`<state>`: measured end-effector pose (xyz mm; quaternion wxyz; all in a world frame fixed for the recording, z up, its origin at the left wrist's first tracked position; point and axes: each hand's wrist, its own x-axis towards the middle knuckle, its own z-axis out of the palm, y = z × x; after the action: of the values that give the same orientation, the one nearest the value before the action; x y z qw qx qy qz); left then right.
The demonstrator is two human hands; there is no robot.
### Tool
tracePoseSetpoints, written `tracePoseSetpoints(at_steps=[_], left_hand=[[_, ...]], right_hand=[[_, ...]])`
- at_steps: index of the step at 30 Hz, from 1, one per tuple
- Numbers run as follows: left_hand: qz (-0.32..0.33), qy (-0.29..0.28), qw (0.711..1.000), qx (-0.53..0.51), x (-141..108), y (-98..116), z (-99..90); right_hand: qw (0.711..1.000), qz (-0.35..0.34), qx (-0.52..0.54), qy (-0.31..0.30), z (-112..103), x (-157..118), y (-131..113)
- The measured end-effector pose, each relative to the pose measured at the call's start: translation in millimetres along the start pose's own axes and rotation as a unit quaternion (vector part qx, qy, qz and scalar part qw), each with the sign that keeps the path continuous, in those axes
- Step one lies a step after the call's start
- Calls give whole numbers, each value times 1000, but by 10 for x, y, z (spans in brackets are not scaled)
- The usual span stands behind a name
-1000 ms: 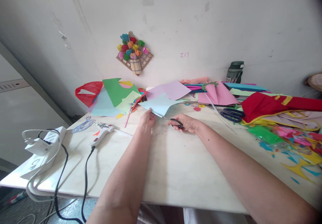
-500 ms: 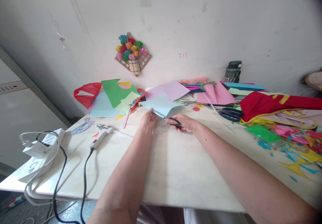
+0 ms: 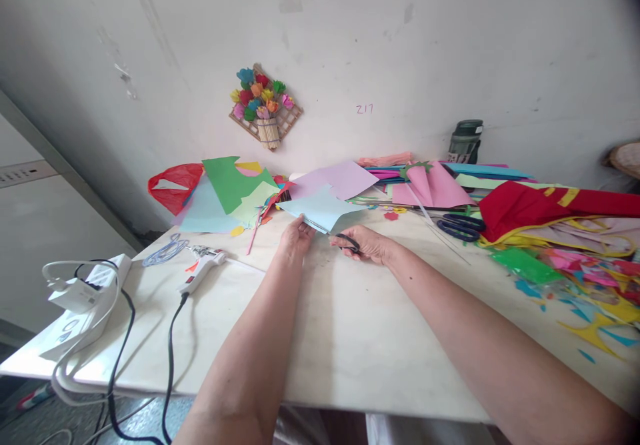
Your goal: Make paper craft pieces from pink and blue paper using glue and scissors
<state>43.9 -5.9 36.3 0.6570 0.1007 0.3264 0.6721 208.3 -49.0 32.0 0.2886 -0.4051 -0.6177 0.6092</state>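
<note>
My left hand (image 3: pixel 297 237) pinches the near edge of a pale blue sheet of paper (image 3: pixel 323 207), which looks layered or folded along that edge. My right hand (image 3: pixel 367 243) is closed around the black handles of a pair of scissors (image 3: pixel 349 241). The scissors point left at the paper's near corner; their blades are mostly hidden, so I cannot tell how far they stand apart. Behind the blue paper lies a lilac sheet (image 3: pixel 335 179).
To the left lie a glue gun (image 3: pixel 203 273), a power strip (image 3: pixel 107 275) with cables, and a red plastic bag (image 3: pixel 175 188). At right are dark-handled scissors (image 3: pixel 460 227), a red cloth (image 3: pixel 520 208) and paper scraps (image 3: pixel 595 328). A bottle (image 3: pixel 465 141) stands at the back.
The view has shifted very slightly. Both hands, the blue paper and the scissors stay in almost the same place.
</note>
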Motion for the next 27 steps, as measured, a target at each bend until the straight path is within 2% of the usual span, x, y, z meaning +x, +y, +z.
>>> tracePoseSetpoints(at_steps=[14,22,27], left_hand=[[0,3,1000,0,-7,-1,2],[48,55,997,-15,-9,61,-19],[52,59,997,-12,-1,51,-14]], right_hand=[[1000,-1,7,-9,-7,-15,-13],[998,18,-10,-60,-114,-64,-18],[998,29,-12,-52,-110,-57,-23]])
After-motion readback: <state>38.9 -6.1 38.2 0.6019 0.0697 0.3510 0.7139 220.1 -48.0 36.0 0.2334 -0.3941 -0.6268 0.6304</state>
